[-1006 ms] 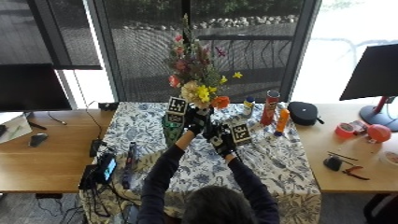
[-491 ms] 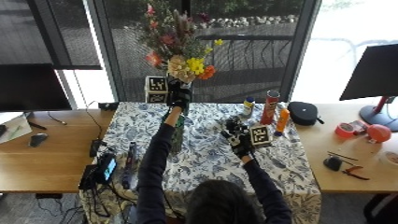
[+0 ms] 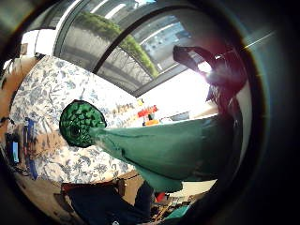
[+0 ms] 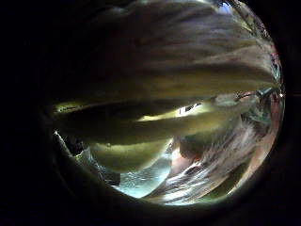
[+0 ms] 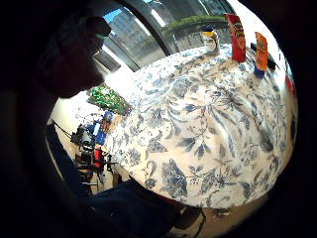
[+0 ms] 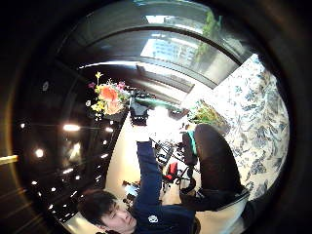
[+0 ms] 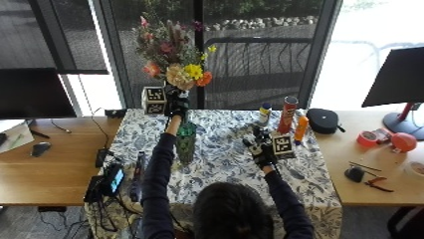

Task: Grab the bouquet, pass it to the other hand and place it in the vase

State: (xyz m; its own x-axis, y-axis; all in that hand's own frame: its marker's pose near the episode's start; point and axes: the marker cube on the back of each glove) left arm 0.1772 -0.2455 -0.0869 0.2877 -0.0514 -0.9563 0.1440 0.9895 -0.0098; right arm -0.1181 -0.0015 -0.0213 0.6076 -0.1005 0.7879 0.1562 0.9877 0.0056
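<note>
While the bouquet point(image 7: 173, 55) is gripped by its stems in the raised left hand point(image 7: 176, 104), blooms at twelve o'clock, the green vase point(image 7: 185, 142) stands directly beneath; the right hand point(image 7: 262, 151), at three o'clock, is held relaxed and empty above the tablecloth point(image 7: 225, 164)

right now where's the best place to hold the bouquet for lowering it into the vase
Probably where the left hand already has it: the bunched stems just under the blooms of the bouquet, taken from the side. That leaves the lower stems free, pointing down at the green vase on the tablecloth. The right hand is clear.
</note>
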